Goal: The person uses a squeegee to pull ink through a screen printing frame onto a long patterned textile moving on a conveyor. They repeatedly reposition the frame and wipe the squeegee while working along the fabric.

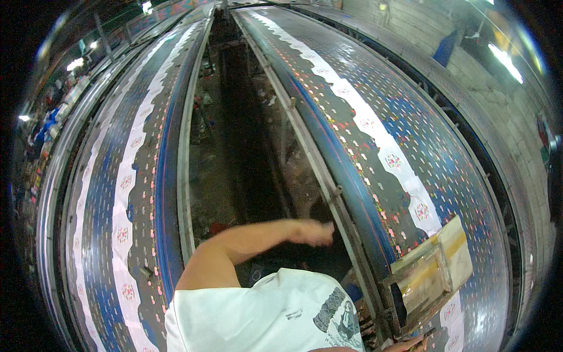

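My left hand (316, 233) is out in front of my body, over the dark gap between two long printing tables. Its arm is bent at the elbow, and the fingers are smeared by motion; I see nothing in them. At the bottom edge is my right hand (410, 345), mostly cut off, its fingers curled by a small dark piece I cannot make out. Just beyond it, a screen-printing frame (437, 270) with yellowish, stained sides sits tilted on the right table. Beneath and beyond the frame runs printed fabric (394, 161) with a white scalloped band and floral motifs.
The right table's metal rail (311, 146) has small stops along it. On the left table (183, 176) lies similar blue, grey and white printed fabric (123, 234). A dark floor gap (246, 135) runs between the tables. A block wall (404, 23) stands at the right.
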`<act>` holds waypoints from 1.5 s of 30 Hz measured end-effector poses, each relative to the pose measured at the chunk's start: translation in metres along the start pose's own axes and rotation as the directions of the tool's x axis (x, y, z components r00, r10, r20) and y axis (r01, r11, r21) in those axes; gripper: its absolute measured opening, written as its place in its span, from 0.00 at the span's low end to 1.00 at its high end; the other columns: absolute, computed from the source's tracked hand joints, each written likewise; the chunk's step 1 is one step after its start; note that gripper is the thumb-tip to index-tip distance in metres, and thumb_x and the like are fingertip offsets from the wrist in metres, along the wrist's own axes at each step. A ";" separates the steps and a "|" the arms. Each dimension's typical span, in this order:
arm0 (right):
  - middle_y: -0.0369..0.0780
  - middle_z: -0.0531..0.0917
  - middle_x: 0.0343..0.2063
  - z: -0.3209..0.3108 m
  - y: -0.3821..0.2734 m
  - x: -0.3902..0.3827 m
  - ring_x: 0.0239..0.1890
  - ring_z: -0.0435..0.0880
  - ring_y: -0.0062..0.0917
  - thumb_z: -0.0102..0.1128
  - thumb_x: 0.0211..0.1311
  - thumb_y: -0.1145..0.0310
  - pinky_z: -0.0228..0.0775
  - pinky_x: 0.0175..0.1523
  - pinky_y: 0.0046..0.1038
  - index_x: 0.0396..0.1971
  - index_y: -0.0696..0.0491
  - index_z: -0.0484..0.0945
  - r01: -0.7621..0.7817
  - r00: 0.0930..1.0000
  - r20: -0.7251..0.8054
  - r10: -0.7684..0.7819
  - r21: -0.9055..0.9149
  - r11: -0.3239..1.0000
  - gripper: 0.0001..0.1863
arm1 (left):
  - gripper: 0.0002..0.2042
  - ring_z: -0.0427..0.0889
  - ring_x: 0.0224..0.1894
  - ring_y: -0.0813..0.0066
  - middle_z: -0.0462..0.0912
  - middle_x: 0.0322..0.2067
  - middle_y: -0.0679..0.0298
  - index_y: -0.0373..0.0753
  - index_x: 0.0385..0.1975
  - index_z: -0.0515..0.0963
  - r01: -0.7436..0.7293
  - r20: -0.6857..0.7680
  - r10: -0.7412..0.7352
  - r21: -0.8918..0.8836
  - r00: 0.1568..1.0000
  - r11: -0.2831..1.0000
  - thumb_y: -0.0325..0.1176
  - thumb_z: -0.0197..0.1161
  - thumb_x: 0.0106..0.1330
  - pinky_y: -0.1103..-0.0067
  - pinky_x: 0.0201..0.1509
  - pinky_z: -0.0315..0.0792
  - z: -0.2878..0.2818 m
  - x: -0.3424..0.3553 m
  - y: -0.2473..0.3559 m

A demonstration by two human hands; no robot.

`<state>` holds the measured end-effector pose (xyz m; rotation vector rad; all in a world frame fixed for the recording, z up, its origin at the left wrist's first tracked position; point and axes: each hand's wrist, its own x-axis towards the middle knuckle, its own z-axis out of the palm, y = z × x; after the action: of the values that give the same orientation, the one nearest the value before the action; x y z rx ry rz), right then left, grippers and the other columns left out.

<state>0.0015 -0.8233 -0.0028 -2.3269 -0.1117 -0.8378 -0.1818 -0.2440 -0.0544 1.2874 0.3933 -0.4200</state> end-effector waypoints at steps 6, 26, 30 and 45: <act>0.45 0.92 0.45 0.033 0.032 0.028 0.43 0.90 0.44 0.68 0.81 0.52 0.82 0.49 0.47 0.56 0.54 0.90 0.258 0.961 -0.082 -0.263 -0.061 0.964 0.20 | 0.46 0.68 0.83 0.45 0.71 0.81 0.42 0.27 0.83 0.65 -0.144 -0.667 0.057 -0.076 0.743 0.987 0.69 0.43 0.88 0.52 0.83 0.67 -0.081 -0.058 -0.030; 0.61 0.86 0.62 0.006 -0.013 -0.025 0.62 0.86 0.54 0.59 0.89 0.57 0.79 0.68 0.52 0.66 0.65 0.82 0.119 0.979 0.130 -0.156 0.253 0.960 0.25 | 0.59 0.58 0.89 0.46 0.52 0.89 0.41 0.38 0.92 0.40 0.075 -0.992 -0.018 -0.028 -0.126 0.997 0.42 0.78 0.70 0.58 0.89 0.63 -0.109 -0.005 -0.036; 0.61 0.84 0.64 -0.019 -0.021 -0.040 0.63 0.86 0.53 0.58 0.90 0.53 0.80 0.66 0.55 0.67 0.64 0.82 -0.069 0.974 0.223 0.037 0.135 0.988 0.27 | 0.58 0.57 0.89 0.39 0.39 0.91 0.42 0.42 0.92 0.32 -0.015 -0.941 -0.335 -0.335 -0.051 0.942 0.41 0.74 0.75 0.55 0.89 0.64 -0.116 -0.023 -0.030; 0.50 0.90 0.63 -0.028 0.018 -0.047 0.63 0.90 0.43 0.51 0.89 0.66 0.81 0.69 0.44 0.71 0.60 0.84 0.216 0.812 0.530 -0.245 0.117 0.969 0.23 | 0.53 0.60 0.87 0.41 0.54 0.87 0.39 0.38 0.91 0.47 0.298 -0.938 -0.178 -0.086 0.296 0.951 0.40 0.76 0.71 0.58 0.89 0.61 -0.020 0.051 -0.145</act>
<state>-0.0459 -0.8478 -0.0248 -2.4681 -0.6652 -0.2474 -0.2128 -0.2612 -0.2051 1.4829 1.6333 0.1551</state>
